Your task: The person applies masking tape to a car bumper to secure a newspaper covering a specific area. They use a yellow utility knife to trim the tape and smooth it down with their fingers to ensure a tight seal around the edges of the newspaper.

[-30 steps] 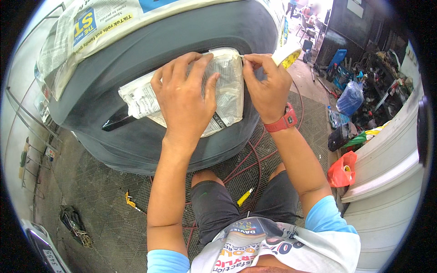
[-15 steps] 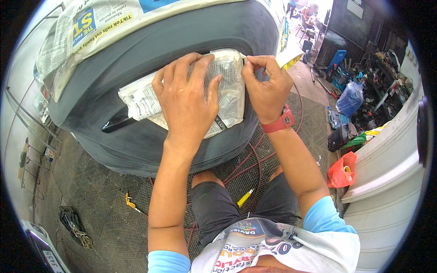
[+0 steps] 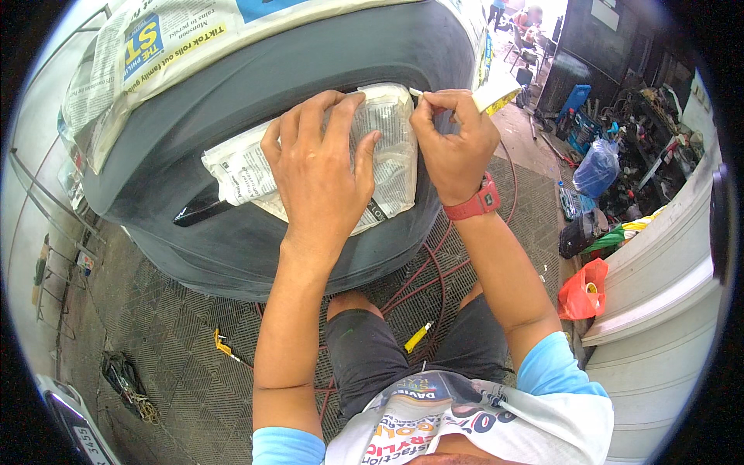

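Observation:
A dark grey car bumper [image 3: 147,174] curves across in front of me. A newspaper piece [image 3: 394,151], edged with pale tape, covers a recess in its middle. My left hand [image 3: 322,174] lies over the newspaper, fingers spread, holding nothing. At the paper's upper right corner, my right hand [image 3: 459,147] pinches a narrow strip of masking tape [image 3: 416,92] between thumb and forefinger. The masking tape roll [image 3: 497,96] sits just beyond its knuckles, partly hidden by the hand. Left of the paper, a glossy black strip [image 3: 198,212] shows on the bumper.
More newspaper [image 3: 174,54] covers the car above the bumper. Red hoses [image 3: 440,271] and a yellow cutter [image 3: 418,338] lie on the mat around my legs. Tools and a clear blue bag [image 3: 597,169] crowd the right; a red bag [image 3: 583,291] hangs nearer. People are far back.
My right hand and wrist have turned slightly, and the tape roll has tilted, showing its round side more. The left hand stays nearly still on the newspaper.

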### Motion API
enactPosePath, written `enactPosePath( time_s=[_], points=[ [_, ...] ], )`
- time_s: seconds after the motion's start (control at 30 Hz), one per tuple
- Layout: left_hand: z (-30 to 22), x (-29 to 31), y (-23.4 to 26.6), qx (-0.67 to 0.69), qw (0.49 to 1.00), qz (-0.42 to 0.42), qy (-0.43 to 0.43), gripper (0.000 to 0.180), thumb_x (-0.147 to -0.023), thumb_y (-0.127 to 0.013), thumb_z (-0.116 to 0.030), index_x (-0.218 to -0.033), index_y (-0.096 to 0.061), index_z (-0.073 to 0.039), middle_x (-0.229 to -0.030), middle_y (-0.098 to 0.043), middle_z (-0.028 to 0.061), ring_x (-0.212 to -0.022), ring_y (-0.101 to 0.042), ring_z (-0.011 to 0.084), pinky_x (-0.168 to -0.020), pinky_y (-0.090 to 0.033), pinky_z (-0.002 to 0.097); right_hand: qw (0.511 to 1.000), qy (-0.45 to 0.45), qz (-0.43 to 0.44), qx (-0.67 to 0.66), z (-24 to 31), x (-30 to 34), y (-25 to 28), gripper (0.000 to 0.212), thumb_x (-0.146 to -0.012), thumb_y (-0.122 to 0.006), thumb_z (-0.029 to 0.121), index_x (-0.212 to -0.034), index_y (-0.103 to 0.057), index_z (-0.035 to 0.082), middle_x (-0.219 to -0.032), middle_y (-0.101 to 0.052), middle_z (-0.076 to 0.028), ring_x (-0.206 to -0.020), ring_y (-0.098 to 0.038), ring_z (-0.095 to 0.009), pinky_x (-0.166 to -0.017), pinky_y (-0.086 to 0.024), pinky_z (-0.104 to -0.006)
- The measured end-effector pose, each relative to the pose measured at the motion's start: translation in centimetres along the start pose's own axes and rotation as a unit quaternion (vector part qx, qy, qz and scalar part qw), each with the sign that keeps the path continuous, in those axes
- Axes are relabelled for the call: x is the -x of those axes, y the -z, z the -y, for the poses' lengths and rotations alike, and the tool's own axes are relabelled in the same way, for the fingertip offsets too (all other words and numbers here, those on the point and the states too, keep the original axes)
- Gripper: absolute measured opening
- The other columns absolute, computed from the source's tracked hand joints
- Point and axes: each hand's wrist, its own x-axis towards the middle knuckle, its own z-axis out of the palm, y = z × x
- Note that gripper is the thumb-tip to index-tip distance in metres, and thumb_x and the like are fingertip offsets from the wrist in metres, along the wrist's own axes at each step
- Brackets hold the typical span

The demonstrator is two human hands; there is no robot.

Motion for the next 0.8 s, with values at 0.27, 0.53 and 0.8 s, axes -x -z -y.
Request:
enactPosePath(
  time_s=[0.27,0.53,0.8],
  points=[
    [-0.1,0.1,0.1,0.004,1.0,0.0,0.002,0.046,-0.091,-0.087,-0.029,-0.135,-0.076,-0.016,-0.13,-0.071,0.0049,-0.126,-0.063,0.0294,-0.113,-0.038,0.0484,1.0,-0.005,-0.009,-0.007,-0.1,0.3,-0.1,0.016,-0.084,-0.085,-0.001,-0.095,-0.073,0.004,-0.086,-0.078,-0.012,-0.077,-0.077,-0.029,-0.071,-0.06,-0.0382],
    [-0.2,0.1,0.2,0.007,1.0,0.005,0.005,0.049,-0.09,-0.088,-0.028,-0.137,-0.075,-0.016,-0.132,-0.071,0.0054,-0.127,-0.062,0.0303,-0.114,-0.038,0.0489,1.0,0.012,-0.022,0.002,-0.3,0.2,-0.8,0.018,-0.083,-0.084,-0.002,-0.093,-0.071,0.004,-0.084,-0.076,-0.012,-0.074,-0.075,-0.031,-0.068,-0.059,-0.0397],
    [-0.2,0.1,0.3,0.006,1.0,0.011,0.002,0.051,-0.091,-0.087,-0.029,-0.139,-0.074,-0.017,-0.133,-0.07,0.0058,-0.128,-0.061,0.0313,-0.114,-0.038,0.0498,0.998,0.055,-0.031,0.014,-0.5,-0.2,-1.1,0.021,-0.082,-0.084,-0.002,-0.093,-0.069,0.006,-0.083,-0.076,-0.012,-0.073,-0.074,-0.032,-0.067,-0.059,-0.0417]
  ],
)
